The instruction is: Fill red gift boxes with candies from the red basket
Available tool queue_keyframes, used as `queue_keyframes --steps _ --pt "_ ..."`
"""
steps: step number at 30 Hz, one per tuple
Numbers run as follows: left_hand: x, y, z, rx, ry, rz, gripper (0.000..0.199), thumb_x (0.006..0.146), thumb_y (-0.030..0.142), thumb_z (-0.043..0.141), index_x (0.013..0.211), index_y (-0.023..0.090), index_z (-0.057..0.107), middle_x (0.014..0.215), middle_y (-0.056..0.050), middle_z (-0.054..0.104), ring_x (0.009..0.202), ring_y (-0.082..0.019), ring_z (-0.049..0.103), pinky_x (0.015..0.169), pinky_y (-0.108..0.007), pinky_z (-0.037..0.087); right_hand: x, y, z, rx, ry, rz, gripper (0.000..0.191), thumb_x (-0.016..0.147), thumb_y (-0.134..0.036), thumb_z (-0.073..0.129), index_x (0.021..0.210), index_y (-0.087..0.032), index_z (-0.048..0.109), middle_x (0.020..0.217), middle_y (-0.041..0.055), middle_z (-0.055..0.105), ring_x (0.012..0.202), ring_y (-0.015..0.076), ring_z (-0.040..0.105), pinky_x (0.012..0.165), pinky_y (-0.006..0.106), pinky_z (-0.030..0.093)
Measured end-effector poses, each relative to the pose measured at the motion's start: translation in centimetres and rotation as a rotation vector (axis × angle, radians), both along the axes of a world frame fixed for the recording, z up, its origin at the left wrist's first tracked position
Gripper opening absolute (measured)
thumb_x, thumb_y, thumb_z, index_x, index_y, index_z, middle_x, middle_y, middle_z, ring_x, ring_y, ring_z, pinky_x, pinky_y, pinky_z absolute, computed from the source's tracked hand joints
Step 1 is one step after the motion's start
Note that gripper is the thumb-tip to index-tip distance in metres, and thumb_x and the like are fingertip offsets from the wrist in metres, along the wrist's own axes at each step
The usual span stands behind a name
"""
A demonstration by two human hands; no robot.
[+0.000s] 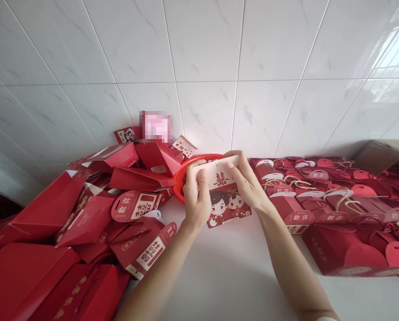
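Between my two hands is a red and cream paper gift bag (pixel 228 200), printed with a cartoon couple and a double-happiness character. My left hand (pixel 199 191) grips its upper left side, thumb on the front. At the upper right, my right hand (pixel 246 180) holds it the same way, with the thumb on the cream part. The fingers behind the bag are hidden. Just behind the bag and my left hand is a red plastic basket (pixel 179 180), its contents mostly covered from view.
Loose red boxes (pixel 42 209) are heaped at the left. Folded red gift boxes with cord handles (pixel 333 214) stand in rows at the right. A brown cardboard box (pixel 376 156) sits behind them. White tiled wall (pixel 206 111) rises at the back.
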State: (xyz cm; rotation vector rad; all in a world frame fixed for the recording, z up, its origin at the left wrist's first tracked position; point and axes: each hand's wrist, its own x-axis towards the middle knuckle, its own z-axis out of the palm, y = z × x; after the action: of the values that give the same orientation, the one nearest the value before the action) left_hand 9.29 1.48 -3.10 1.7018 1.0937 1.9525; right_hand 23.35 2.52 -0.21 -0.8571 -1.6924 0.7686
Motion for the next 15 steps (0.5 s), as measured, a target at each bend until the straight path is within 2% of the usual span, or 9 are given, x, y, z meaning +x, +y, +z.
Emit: queue_keyframes --steps 5,10,15 --pt "-0.05 0.14 -0.01 0.010 -0.014 0.004 0.029 0.102 0.047 0.046 0.111 0.021 0.056 0.108 -0.008 0.069 0.104 -0.022 0.065 0.089 -0.033 0.053 -0.25 0.01 -0.19 0.030 -0.017 -0.032 0.033 0.102 -0.056 0.039 0.114 -0.026 0.046 0.093 0.0047 0.057 0.088 0.0219 0.055 0.076 0.035 0.050" --pt "-0.30 0.18 0.10 -0.015 -0.013 -0.015 0.032 0.100 0.053 0.048 0.104 0.022 0.056 0.101 -0.006 0.069 0.097 -0.021 0.066 0.084 -0.032 0.054 -0.60 0.34 -0.59 0.057 -0.011 -0.048 0.036 0.100 -0.059 0.040 0.113 -0.026 0.044 0.087 0.0026 0.053 0.079 0.0203 0.052 0.069 0.033 0.047" --pt "-0.86 0.46 0.11 -0.006 -0.012 -0.058 0.030 0.099 0.050 0.052 0.098 0.021 0.059 0.092 -0.004 0.068 0.087 -0.019 0.066 0.081 -0.031 0.054 -0.77 0.24 -0.59 -0.007 0.109 -0.049 0.037 0.096 -0.062 0.045 0.088 -0.026 0.044 0.076 0.0003 0.046 0.069 0.0176 0.045 0.063 0.031 0.043"
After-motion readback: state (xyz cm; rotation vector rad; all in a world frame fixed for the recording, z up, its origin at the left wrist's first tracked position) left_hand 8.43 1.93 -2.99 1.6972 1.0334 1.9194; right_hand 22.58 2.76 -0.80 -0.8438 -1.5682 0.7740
